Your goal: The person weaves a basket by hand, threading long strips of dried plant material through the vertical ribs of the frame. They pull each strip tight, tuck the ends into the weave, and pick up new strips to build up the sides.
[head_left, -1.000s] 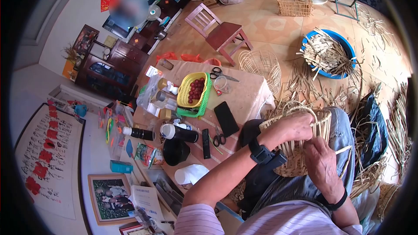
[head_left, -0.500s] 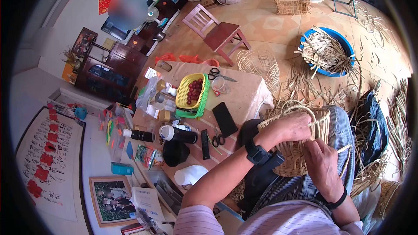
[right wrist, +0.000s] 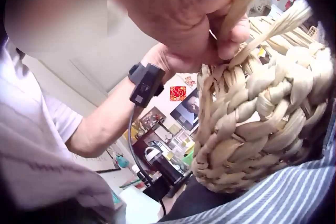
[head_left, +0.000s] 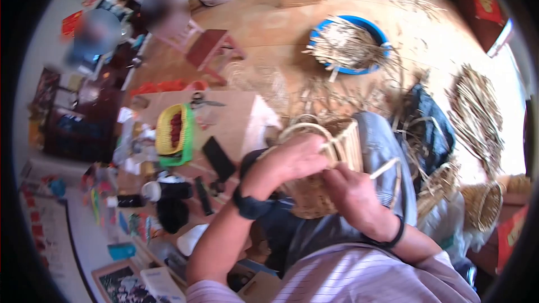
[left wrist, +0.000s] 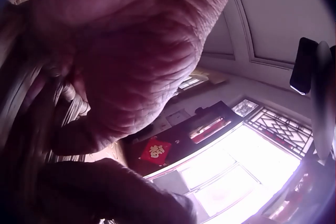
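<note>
- Left hand [head_left: 306,156]: fingers curled at the straw basket [head_left: 311,199] rim, likely steadying it.
- We note straw basket on lap [head_left: 377,132], beyond tabletop [head_left: 231,115] right edge, presumably for two-handed reach.
- Right hand [head_left: 358,195]: pinching straw strand [right wrist: 244,3], likely for tension.

Head cam blurry, blk fisheye edges; L wrist cam dim, opening [left wrist: 227,179] overexp.

Head view downward, wrist views close, basket [right wrist: 262,113] seemingly in all

Right hand [right wrist: 176,11] pinching strand [right wrist: 242,2], woven basket [right wrist: 257,116]
</note>
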